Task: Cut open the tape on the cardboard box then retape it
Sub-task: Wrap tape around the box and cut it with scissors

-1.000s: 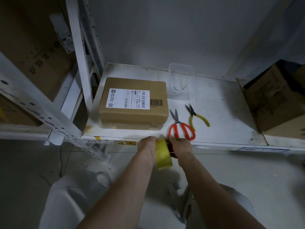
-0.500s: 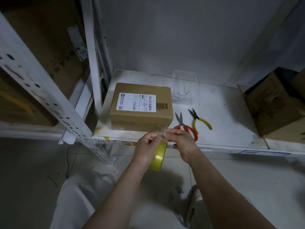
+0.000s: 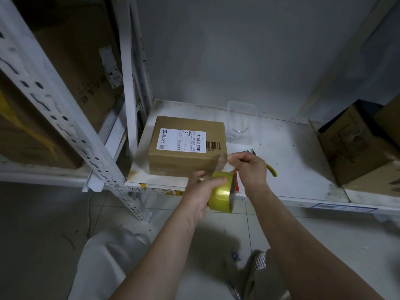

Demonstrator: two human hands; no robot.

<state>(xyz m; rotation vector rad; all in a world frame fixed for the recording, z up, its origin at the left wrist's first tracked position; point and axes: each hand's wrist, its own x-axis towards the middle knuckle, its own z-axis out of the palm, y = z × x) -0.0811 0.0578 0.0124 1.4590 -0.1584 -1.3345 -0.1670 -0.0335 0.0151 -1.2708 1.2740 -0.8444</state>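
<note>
The right hand [image 3: 249,167] hides most of the scissors [image 3: 237,185] and pliers [image 3: 271,169]; the shipping label [image 3: 181,140] text is too small to read.

Both hands raised, left [image 3: 200,190] curled, right [image 3: 249,167] pinching.

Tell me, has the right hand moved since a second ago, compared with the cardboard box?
Yes. The right hand has risen from below the shelf edge to the cardboard box's near right corner, pinching the tape end off the tape roll.
</note>
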